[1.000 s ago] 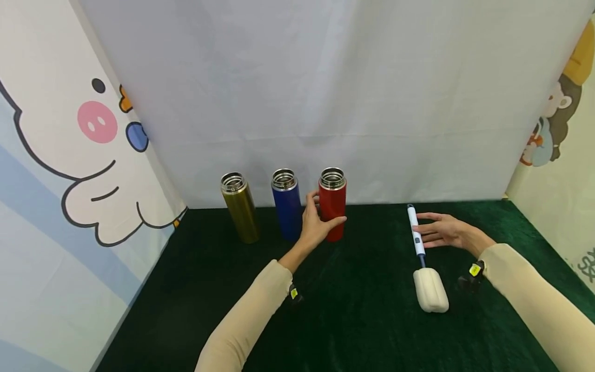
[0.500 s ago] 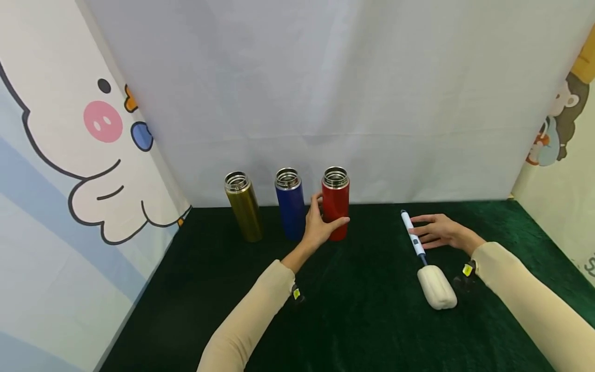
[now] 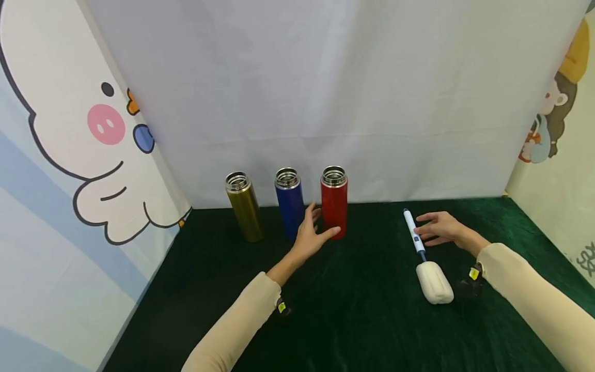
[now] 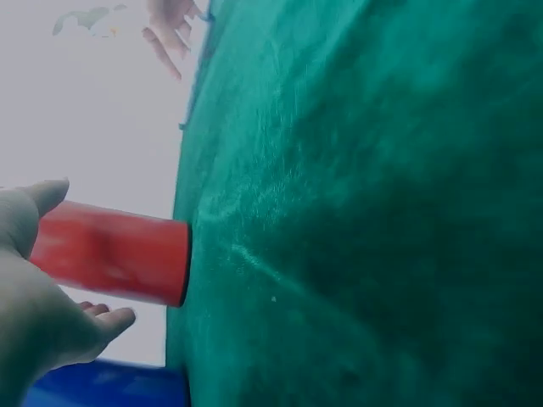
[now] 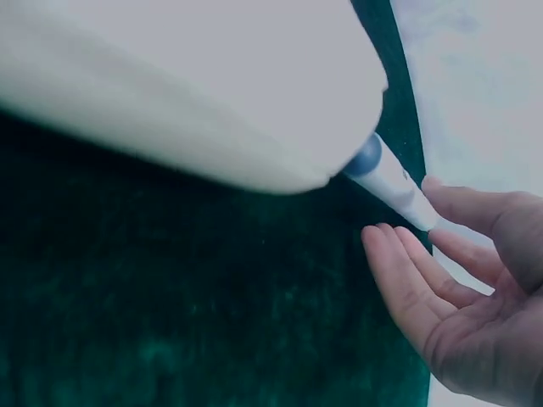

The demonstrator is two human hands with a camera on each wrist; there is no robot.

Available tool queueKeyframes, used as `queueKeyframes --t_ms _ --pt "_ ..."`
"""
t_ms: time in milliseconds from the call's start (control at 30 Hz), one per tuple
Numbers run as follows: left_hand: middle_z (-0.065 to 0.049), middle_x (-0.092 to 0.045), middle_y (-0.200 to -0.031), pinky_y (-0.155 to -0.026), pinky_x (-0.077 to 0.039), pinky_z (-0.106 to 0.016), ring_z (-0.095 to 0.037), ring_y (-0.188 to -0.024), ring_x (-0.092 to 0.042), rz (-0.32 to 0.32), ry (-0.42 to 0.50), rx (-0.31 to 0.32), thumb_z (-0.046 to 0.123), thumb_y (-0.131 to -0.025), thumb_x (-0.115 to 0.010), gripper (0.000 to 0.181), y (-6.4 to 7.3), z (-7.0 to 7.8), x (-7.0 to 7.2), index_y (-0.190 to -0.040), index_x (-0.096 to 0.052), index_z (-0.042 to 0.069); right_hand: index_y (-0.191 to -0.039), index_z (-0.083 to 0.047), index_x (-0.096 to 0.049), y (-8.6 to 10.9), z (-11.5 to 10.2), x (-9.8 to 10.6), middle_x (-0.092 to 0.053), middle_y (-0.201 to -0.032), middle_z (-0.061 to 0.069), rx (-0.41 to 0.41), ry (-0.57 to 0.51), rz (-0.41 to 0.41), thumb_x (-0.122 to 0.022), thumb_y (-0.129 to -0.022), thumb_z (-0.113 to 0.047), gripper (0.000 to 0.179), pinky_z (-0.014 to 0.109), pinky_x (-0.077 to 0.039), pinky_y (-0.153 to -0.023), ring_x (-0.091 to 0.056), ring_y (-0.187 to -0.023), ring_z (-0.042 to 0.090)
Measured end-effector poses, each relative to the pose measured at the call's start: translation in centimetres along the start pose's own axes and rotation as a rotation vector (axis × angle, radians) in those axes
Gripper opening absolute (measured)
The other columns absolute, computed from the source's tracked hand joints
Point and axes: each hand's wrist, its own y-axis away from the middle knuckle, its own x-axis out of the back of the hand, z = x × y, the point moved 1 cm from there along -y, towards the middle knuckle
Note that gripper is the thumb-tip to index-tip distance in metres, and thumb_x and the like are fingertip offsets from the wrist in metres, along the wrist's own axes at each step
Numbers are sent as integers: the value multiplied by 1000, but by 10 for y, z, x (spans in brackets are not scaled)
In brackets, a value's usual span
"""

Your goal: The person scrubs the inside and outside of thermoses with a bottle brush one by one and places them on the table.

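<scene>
A red bottle (image 3: 334,206) without a lid stands upright at the right end of a row. My left hand (image 3: 310,239) is spread beside its lower part, thumb in front and fingers toward its left side. In the left wrist view, a gap shows between the fingers and the red bottle (image 4: 114,254). Farther right, a sponge bottle brush (image 3: 434,283) lies on the cloth, its white handle (image 3: 413,231) pointing away. My right hand (image 3: 441,229) hovers at the handle with loosely extended fingers, not wrapped round it; whether a fingertip touches it I cannot tell.
A blue bottle (image 3: 290,209) and a gold bottle (image 3: 246,214) stand left of the red one, also lidless. Dark green cloth (image 3: 353,315) covers the table. A pale curtain (image 3: 372,103) hangs right behind the bottles, with printed panels at both sides.
My left hand has eased away from the red bottle, down and to the left. The brush has turned, its handle end swinging left, and my right hand has loosened from the handle.
</scene>
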Motion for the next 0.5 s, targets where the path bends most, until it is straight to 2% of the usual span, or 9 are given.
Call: queueKeyframes --t_ms 100,200,333,500 --pt "-19 -32 -165 -122 -34 -54 -36 -152 -34 -49 30 51 27 -97 -72 87 15 5 12 -162 -17 9 -150 16 -30 10 -1 7 -57 -135 38 41 49 0 -58 -105 -19 64 42 -62 -88 -70 -111 34" --pt "-18 -34 -165 -122 -34 -54 -35 -152 -35 -97 3 55 27 -98 -71 83 36 8 31 -161 -20 11 -153 14 -26 21 -3 10 -49 -142 41 67 129 7 -57 -106 -28 70 47 -59 -95 -61 -122 46" --pt "-20 -38 -162 -119 -36 -57 -37 -150 -37 -131 -120 -16 25 -98 -70 79 72 1 68 -160 -24 9 -158 7 -19 38 -3 8 -37 -150 41 101 291 58 -58 -104 -41 82 65 -48 -103 -44 -135 57" --pt "-24 -40 -159 -117 -36 -63 -42 -148 -39 -71 -309 -116 24 -98 -70 75 109 -14 125 -158 -30 7 -160 2 -14 54 8 3 -19 -158 44 206 451 198 -65 -97 -46 94 81 -29 -104 -24 -140 66"
